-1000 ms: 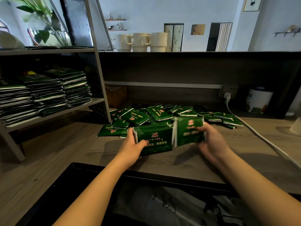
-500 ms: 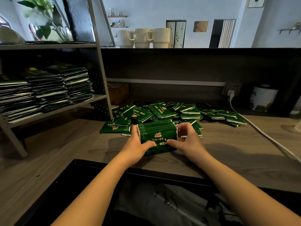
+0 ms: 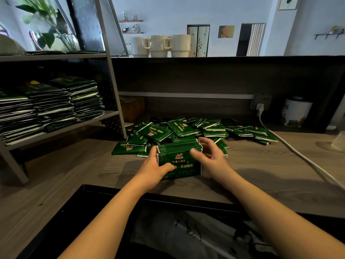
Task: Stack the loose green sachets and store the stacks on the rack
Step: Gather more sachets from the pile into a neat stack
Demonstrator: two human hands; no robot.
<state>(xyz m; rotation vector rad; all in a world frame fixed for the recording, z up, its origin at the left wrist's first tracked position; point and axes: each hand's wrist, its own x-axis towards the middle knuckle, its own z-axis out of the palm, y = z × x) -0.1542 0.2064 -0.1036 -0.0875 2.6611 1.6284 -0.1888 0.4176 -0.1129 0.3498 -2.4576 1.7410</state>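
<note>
Standing on edge on the counter [image 3: 261,171], a stack of green sachets [image 3: 179,159] sits just in front of the loose sachet pile [image 3: 205,128]. Left hand [image 3: 155,165] has its grip clamped on the stack's left end, thumb across the front face. Right hand [image 3: 211,157] is at the right end, grip apart, fingers spread, slightly blurred; contact unclear. Finished stacks [image 3: 52,107] fill the rack [image 3: 110,75] shelf to the left. White cable [image 3: 298,152] runs along the counter to the right; three mugs [image 3: 160,45] on the ledge behind.
</note>
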